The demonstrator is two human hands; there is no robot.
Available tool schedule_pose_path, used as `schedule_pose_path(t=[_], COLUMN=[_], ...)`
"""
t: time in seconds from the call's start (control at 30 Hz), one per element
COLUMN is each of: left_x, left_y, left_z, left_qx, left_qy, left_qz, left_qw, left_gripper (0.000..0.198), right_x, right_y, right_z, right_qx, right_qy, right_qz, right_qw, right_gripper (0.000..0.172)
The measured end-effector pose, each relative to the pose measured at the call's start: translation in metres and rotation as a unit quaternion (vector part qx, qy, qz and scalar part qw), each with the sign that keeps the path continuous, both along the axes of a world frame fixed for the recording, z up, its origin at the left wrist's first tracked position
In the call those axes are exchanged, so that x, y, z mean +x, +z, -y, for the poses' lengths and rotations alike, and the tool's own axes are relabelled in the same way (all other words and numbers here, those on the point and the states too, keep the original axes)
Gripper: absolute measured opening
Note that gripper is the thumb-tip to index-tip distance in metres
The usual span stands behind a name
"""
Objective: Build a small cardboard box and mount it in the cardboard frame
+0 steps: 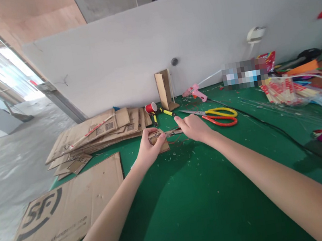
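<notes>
My left hand (149,149) is closed around a small piece of cardboard (164,147), thumb on top, just above the green table. From the right, my right hand (195,128) is closed on a thin tool whose narrow dark tip (177,130) reaches to the cardboard; its grip is hidden in my fist, so its kind cannot be made out. Thin reddish wire or thread (177,140) lies beneath. Scissors (219,115) with yellow and red handles lie beyond my right hand. Yellow-and-black tool handles (166,112) and a red spool (151,108) lie behind the cardboard.
Cardboard sheets (89,133) are stacked at left, with a large printed sheet (72,216) nearer me. An upright cardboard form (164,89) and a pink glue gun (197,92) stand near the white partition (127,60). A black cable (272,125) and bundled sticks (286,90) are at right.
</notes>
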State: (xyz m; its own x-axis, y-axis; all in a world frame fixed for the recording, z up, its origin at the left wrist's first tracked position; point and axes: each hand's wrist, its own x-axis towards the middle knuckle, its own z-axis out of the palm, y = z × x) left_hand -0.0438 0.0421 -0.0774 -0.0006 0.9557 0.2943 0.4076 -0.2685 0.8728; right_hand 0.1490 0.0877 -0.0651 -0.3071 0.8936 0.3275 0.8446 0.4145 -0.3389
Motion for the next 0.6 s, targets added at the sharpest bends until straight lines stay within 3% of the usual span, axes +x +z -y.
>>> schedule_pose_path(t=[0.13,0.23,0.3,0.33,0.43,0.5,0.57,0.6], left_x=[-0.01,-0.004,0.008,0.014,0.028,0.03,0.029,0.029], left_y=[0.009,0.028,0.042,0.049,0.063,0.066,0.065,0.063], left_z=[-0.002,0.004,0.01,0.014,0.019,0.019,0.019,0.019], left_qx=[0.033,0.132,0.191,0.188,0.134,0.137,0.167,0.177], left_qy=[-0.027,-0.016,-0.036,-0.049,-0.079,-0.086,-0.055,-0.029], left_qz=[-0.146,-0.355,-0.435,-0.447,-0.424,-0.381,-0.305,-0.257], left_qw=[0.988,0.925,0.879,0.873,0.892,0.91,0.936,0.95], left_gripper=[0.034,0.043,0.061,0.062,0.042,0.032,0.028,0.029], right_x=[0.0,-0.006,-0.01,-0.012,-0.014,-0.016,-0.02,-0.024], right_y=[0.0,0.009,0.019,0.026,0.046,0.059,0.069,0.074], right_z=[0.001,0.008,0.015,0.019,0.031,0.036,0.039,0.04], right_qx=[-0.002,0.027,0.062,0.077,0.094,0.09,0.049,0.01], right_qy=[-0.011,0.0,0.004,0.002,-0.007,0.002,0.025,0.038], right_qz=[0.047,0.071,0.081,0.076,0.002,-0.109,-0.293,-0.399], right_qw=[0.999,0.997,0.995,0.994,0.996,0.99,0.955,0.916], right_gripper=[0.075,0.072,0.07,0.069,0.065,0.062,0.059,0.058])
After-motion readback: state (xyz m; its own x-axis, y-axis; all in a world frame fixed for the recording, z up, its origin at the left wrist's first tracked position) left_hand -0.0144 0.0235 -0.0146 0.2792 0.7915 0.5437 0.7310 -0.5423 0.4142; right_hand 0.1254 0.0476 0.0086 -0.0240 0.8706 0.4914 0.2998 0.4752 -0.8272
